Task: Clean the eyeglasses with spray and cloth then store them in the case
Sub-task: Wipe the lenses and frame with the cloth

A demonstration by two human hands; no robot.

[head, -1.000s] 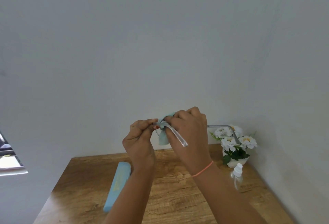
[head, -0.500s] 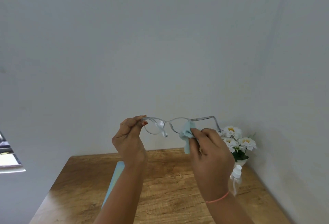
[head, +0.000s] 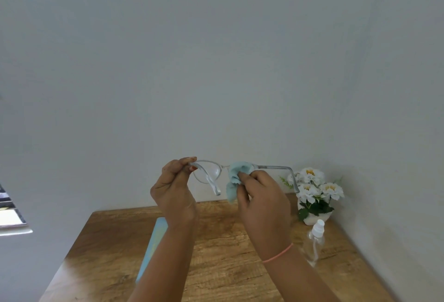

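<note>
Up above the table [head: 216, 265], the left hand [head: 174, 193] pinches the eyeglasses [head: 209, 173] at their hinge while the right hand [head: 263, 202] pinches the cloth [head: 236, 174] over one lens.

Left hand [head: 173, 191] pinches the eyeglasses [head: 209, 172] while right hand [head: 263, 199] presses blue cloth [head: 236, 176] on one lens.

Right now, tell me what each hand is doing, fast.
Left hand: closed, pinching the eyeglasses at one frame corner.
Right hand: closed, gripping the cloth against the other lens.
</note>
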